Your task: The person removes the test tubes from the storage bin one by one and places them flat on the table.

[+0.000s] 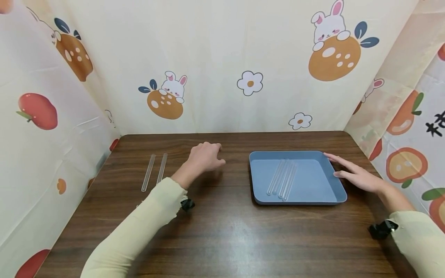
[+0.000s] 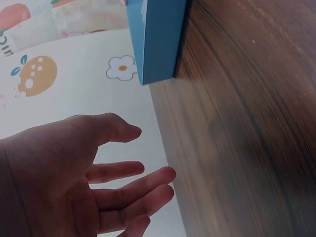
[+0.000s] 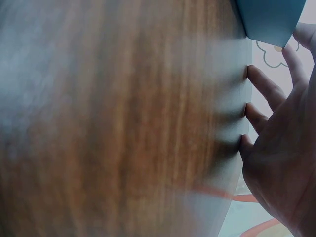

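Note:
My left hand (image 1: 206, 156) is over the table between two loose tubes and the tray, with nothing held. In the left wrist view its fingers (image 2: 148, 200) are loosely bent and the thumb stands apart. My right hand (image 1: 361, 175) is at the right side of a shallow blue tray (image 1: 323, 181), fingertips right at its rim and wall. Several narrow clear tubes (image 1: 286, 181) lie side by side in the tray's left half. To the left lie a clear tube (image 1: 148, 173) and a second tube (image 1: 162, 168), whose near end is hidden behind my left sleeve.
The dark wooden table (image 1: 236, 227) runs back to a patterned cloth (image 1: 215, 50), which also hangs at both sides. Each wrist carries a small black camera, such as the right wrist camera (image 1: 382, 229). My left forearm crosses the table's left half.

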A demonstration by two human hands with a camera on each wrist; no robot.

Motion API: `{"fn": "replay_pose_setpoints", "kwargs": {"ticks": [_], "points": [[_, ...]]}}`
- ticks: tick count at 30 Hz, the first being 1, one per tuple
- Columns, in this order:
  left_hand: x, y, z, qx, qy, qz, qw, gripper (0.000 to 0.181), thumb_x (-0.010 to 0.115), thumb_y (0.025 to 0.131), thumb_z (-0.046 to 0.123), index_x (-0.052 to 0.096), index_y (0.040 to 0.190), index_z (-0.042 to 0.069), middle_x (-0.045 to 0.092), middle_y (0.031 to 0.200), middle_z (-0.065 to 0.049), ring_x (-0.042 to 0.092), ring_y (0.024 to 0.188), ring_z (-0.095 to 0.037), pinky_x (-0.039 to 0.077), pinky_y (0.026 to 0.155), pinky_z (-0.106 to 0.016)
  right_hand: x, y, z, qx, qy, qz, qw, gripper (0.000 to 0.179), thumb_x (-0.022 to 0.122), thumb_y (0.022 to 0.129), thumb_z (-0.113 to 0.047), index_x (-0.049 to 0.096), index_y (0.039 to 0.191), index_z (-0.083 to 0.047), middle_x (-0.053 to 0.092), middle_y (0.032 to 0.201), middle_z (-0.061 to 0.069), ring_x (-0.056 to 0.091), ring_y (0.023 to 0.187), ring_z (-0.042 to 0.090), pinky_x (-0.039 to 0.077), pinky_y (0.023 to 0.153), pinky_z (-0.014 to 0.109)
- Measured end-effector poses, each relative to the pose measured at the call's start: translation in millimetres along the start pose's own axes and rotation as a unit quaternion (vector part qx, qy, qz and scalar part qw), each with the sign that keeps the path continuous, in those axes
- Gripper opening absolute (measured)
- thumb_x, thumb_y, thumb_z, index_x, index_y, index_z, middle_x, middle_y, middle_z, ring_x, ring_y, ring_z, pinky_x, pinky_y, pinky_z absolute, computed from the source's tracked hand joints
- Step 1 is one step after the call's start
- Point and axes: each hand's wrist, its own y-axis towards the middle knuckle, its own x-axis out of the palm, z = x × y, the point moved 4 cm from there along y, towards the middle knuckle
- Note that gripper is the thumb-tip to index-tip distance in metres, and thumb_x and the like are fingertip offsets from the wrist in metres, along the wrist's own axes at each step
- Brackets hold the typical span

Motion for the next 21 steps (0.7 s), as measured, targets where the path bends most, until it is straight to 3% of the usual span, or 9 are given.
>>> {"fn": "replay_pose_setpoints", "kwargs": {"ticks": [9, 21], "points": [[0.9, 2.0, 22.2, 0.023, 0.002, -0.002, 0.9997, 0.051, 0.073, 0.106, 0.039, 0.069, 0.151, 0.015, 0.083, 0.128, -0.011, 0.074, 0.093, -0.028, 0.058, 0.072, -0.040, 0, 0.1, -1, -0.001, -0.002, 0.002, 1.0000, 0.070, 0.060, 0.115, -0.013, 0.032, 0.179, -0.017, 0.029, 0.157, -0.046, 0.029, 0.138, -0.034, 0.029, 0.098, 0.000], [3.8, 6.5, 49.0, 0.059, 0.014, -0.003, 0.9982, 0.053, 0.072, 0.106, 0.038, 0.066, 0.155, 0.017, 0.082, 0.131, -0.007, 0.073, 0.094, -0.025, 0.056, 0.068, -0.038, 0, 0.0, 2, 0.000, -0.010, 0.004, 0.9999, 0.070, 0.061, 0.115, -0.013, 0.033, 0.179, -0.017, 0.029, 0.157, -0.047, 0.029, 0.137, -0.034, 0.032, 0.098, 0.001]]}}
